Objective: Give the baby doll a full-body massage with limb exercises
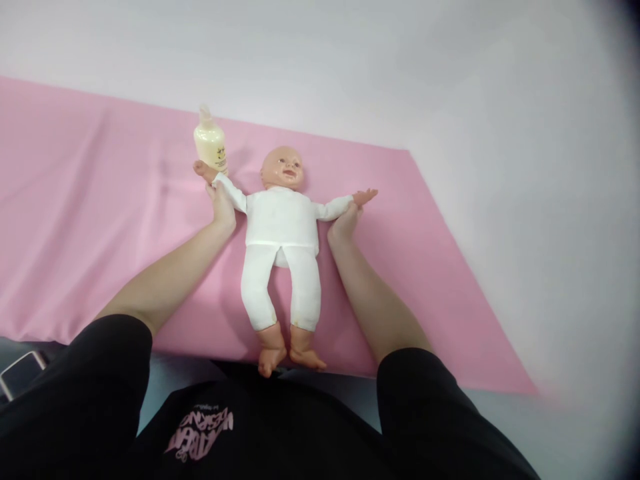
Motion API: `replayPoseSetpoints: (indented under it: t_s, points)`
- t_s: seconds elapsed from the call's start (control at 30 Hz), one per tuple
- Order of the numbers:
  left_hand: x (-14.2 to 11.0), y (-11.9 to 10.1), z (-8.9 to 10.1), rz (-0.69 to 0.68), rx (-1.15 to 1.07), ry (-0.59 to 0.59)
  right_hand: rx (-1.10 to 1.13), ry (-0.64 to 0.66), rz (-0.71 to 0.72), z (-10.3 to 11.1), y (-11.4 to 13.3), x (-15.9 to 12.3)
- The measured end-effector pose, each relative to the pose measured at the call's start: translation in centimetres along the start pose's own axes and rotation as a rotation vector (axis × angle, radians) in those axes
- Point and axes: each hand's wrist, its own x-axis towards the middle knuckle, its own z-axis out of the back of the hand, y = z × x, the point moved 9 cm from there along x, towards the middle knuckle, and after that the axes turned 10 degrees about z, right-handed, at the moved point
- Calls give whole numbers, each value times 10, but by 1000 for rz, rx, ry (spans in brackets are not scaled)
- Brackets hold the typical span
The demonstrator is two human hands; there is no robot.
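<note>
A baby doll [283, 217] with a bald head and a white cloth body lies on its back, its feet toward me and both arms spread out sideways. My left hand [223, 208] is closed round the doll's arm on the left, close to its wrist. On the other side my right hand [344, 225] grips the opposite arm just below the doll's hand. Most of my fingers are hidden behind the doll's arms. A pump bottle [210, 141] of pale yellow liquid stands just beyond the doll's hand on the left.
Under the doll is a pink sheet [400, 287] over a flat surface, wrinkled at the left. A pale wall or floor [475, 133] lies past its far and right edges. A dark-screened device with a light frame [23, 375] shows at the lower left.
</note>
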Motion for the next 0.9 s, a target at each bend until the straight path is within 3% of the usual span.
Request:
replayPoseSetpoints:
  t_s: [0.07, 0.13, 0.33, 0.47, 0.63, 0.9]
  points:
    - [-3, -1, 9, 17, -42, -111, 3, 47, 57, -8, 15, -4]
    - [-9, -11, 6, -59, 2, -99, -1, 170, 165, -23, 38, -13]
    - [-44, -52, -38, -379, 305, 235, -59, 597, 380, -64, 89, -53]
    - [-64, -65, -58, -516, 457, 371, -133, 734, 543, -73, 101, -67]
    - [-56, -63, -46, -461, 341, 280, -87, 653, 444, -68, 88, -60]
    - [-22, -29, -7, -103, -46, -27, 44, 341, 377, -44, 72, -27]
